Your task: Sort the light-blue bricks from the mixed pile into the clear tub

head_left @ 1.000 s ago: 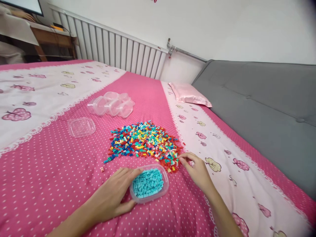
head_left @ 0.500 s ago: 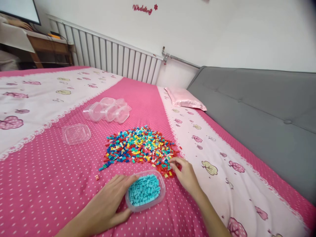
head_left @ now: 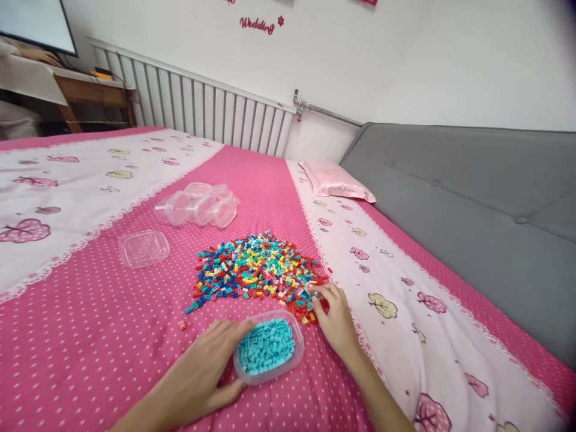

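A clear plastic container (head_left: 294, 359) filled with light-blue toy bricks (head_left: 266, 347) sits on the pink bedspread in front of me. My left hand (head_left: 215, 359) grips its left side, fingers over the rim and thumb low against the near corner. Just beyond spreads a loose pile of mixed-colour toy bricks (head_left: 256, 267), red, blue, yellow, teal and others. At the pile's right edge is my right hand (head_left: 333, 315), thumb and index finger brought close together over the bricks. Whatever lies between those fingertips is too small to make out.
A clear lid (head_left: 144, 249) lies left of the pile. Several clear containers (head_left: 198, 205) are grouped behind it. One stray brick (head_left: 182, 325) rests near my left hand. A pink pillow (head_left: 337, 181) lies by the grey headboard (head_left: 468, 180). At the far left, a person's hand (head_left: 42, 57) rests on a desk.
The view has tilted up slightly, so the scene sits a little lower. Both hands keep nearly the same places, the left on the container and the right at the pile's edge.
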A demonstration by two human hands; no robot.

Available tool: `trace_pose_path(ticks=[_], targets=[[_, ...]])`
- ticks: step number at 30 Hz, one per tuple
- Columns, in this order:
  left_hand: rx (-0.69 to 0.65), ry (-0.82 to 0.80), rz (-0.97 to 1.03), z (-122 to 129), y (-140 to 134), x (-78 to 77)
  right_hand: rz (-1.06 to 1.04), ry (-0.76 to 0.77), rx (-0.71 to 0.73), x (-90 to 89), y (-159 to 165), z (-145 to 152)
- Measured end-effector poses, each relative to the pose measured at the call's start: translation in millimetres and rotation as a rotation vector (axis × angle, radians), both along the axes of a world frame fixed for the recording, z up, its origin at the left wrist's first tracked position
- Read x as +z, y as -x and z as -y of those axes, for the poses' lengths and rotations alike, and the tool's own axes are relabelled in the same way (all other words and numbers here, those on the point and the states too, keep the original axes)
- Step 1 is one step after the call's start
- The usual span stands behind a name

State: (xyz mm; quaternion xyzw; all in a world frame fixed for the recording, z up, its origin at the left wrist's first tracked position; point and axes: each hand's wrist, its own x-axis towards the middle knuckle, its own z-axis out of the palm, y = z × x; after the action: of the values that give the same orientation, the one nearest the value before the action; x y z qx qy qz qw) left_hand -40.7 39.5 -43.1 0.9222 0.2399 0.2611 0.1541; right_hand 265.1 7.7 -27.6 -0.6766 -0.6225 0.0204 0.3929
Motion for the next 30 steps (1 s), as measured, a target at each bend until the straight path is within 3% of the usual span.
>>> trace_pose_path(ticks=[6,13,22,30], targets=[[-0.010,-0.038,0.011,0,-2,9.5,0.099,0.027,-0.061,11.2,-20,-37],[-0.018,-0.018,0.003,0,1,1.9,0.319,0.193,-0.155,14.1,-10,-89],[-0.047,0.036,0.027,3,-1,7.9,0.455,0.297,-0.193,9.4,1,-86],[-0.050,0.052,0.017,3,-1,4.7,0.370,0.296,-0.231,1.5,-2,-90]])
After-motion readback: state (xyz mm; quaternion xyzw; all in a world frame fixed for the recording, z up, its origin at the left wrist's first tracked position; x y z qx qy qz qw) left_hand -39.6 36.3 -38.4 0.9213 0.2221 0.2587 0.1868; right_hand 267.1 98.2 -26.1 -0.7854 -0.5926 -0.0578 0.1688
